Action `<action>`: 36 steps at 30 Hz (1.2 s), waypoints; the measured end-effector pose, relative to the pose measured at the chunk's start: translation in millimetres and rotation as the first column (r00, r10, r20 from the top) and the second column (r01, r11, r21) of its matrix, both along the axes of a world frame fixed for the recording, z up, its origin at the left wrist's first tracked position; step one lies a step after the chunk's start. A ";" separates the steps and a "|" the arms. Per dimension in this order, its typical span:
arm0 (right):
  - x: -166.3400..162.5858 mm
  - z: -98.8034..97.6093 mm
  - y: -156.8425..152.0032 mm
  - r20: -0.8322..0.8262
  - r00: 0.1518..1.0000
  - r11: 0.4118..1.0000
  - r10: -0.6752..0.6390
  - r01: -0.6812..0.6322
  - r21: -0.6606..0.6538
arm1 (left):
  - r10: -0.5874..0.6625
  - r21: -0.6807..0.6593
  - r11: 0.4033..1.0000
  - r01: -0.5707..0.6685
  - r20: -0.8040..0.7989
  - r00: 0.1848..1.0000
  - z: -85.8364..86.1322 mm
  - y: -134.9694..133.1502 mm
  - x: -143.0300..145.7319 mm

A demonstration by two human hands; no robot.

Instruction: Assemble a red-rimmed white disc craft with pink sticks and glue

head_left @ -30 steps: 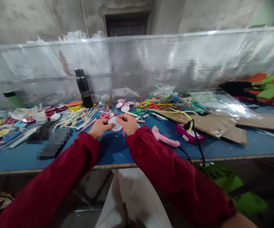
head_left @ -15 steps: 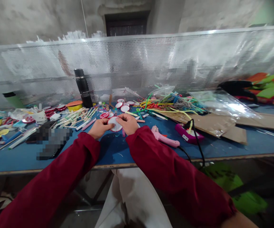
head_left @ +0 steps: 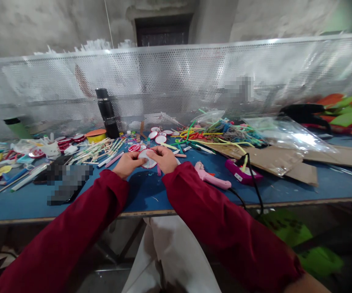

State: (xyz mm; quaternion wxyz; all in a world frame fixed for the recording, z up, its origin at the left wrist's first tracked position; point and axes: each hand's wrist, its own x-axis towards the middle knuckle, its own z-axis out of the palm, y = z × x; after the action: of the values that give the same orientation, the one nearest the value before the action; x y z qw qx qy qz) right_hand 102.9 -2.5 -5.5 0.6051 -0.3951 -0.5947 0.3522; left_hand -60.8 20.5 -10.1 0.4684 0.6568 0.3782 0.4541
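A round white disc with a red rim is held just above the near side of the blue table. My left hand is closed on its left edge, thumb on the white face. From the right, my right hand pinches the same disc, its thumb also pressed on the face. The fingers beneath are hidden. Just behind lies a red disc with white markings, and farther back several white discs with red rims. To the right of my hands rests a pink glue gun.
Phone-like dark slabs lie at the left. A black bottle stands before a perforated metal screen. Pipe cleaners are heaped at the back right, near cardboard and a purple box with a black cord.
My right thumb has shifted slightly to the left across the disc's face. Both hands keep hold of the disc in nearly the same place.
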 end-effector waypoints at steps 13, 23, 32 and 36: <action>1.7 -0.9 2.1 0.040 0.999 1.000 -0.005 0.005 -0.005 | -0.019 -0.028 0.999 0.019 0.016 1.000 2.0 -2.3 0.7; 3.6 -2.3 7.2 0.016 0.999 0.999 -0.034 0.034 0.023 | 0.009 -0.012 1.000 -0.009 0.011 1.000 3.5 -2.2 0.1; 3.1 -2.1 6.6 -0.019 1.000 1.000 -0.011 0.012 0.020 | -0.001 -0.014 1.000 0.001 -0.020 1.000 2.1 -1.9 0.2; 2.7 -2.4 7.5 -0.059 0.998 1.000 0.011 -0.011 -0.005 | -0.002 -0.010 1.000 0.002 -0.002 1.000 0.9 -1.1 0.0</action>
State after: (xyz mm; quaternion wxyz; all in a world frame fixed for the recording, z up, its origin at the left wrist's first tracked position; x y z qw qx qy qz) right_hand 105.6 4.9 -7.9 0.6195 -0.3827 -0.5778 0.3687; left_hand -60.8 19.4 -9.2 0.4716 0.6553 0.3801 0.4513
